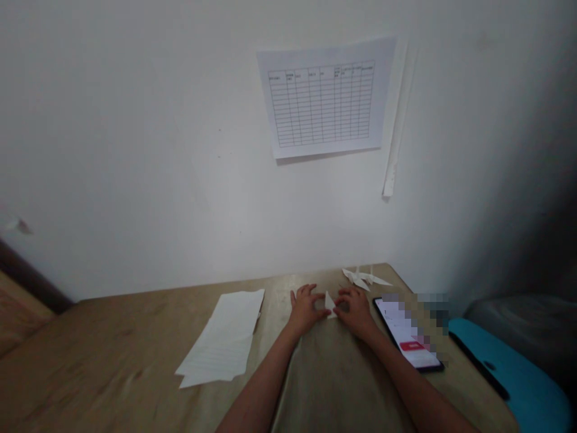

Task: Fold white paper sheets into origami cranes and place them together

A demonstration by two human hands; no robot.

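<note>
A small folded piece of white paper (330, 304), roughly triangular, stands between my two hands near the back of the table. My left hand (307, 310) pinches its left side between thumb and forefinger, with the other fingers spread. On the right side, my right hand (355, 309) grips the paper's edge with thumb and fingertips. Just beyond my right hand lie folded white paper figures (366, 278) with pointed wings, close together. My fingers cover part of the folded paper's edges.
Loose white sheets (225, 337) lie stacked to the left on the brown tabletop (112, 361). A phone or tablet (408, 346) with a lit screen rests right of my forearm. A blue chair-like object (509, 373) stands beyond the right edge. A printed table sheet (327, 102) hangs on the wall.
</note>
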